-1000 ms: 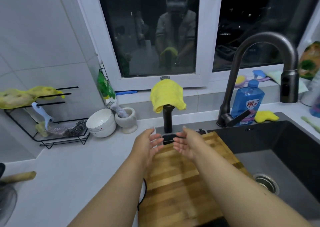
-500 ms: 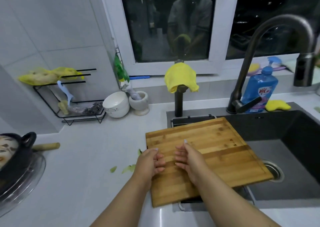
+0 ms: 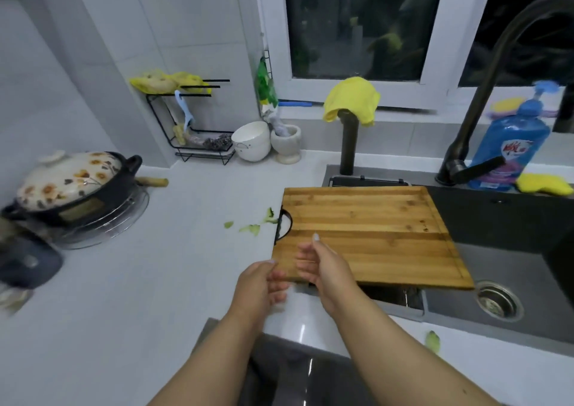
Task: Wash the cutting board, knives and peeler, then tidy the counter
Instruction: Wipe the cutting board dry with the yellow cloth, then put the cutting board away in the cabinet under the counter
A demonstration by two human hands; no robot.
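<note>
The cutting board (image 3: 366,235) lies flat across the left part of the dark sink (image 3: 512,269), its left edge over the white surface (image 3: 139,281) and its near edge overhanging the basin. A black loop handle (image 3: 284,227) sticks out of its left side.

Both hands meet at the board's near left corner. The left hand (image 3: 259,287) sits at the corner itself, its fingers (image 3: 278,284) loosely bent and turned toward the right hand; whether they touch the board's edge cannot be told. The right hand (image 3: 324,267) rests just beside it, fingers (image 3: 306,261) relaxed and lying over the board's near edge, thumb pointing up onto the wood. Neither hand is clenched around anything.

Just beyond the fingers and to their left, 3 small green scraps (image 3: 251,228) lie on the surface beside the handle. Another green scrap (image 3: 432,340) sits on the sink's front rim, to the right of the right forearm.

Far past the fingers, a yellow cloth (image 3: 351,98) hangs over a dark post, and a blue soap bottle (image 3: 509,145) stands behind the faucet (image 3: 484,89) with a yellow sponge (image 3: 543,185) next to it. Well to the left of the fingers sit a flowered lidded pot (image 3: 68,182), a wire rack (image 3: 192,123), a white bowl (image 3: 251,141) and a mortar (image 3: 287,141).
</note>
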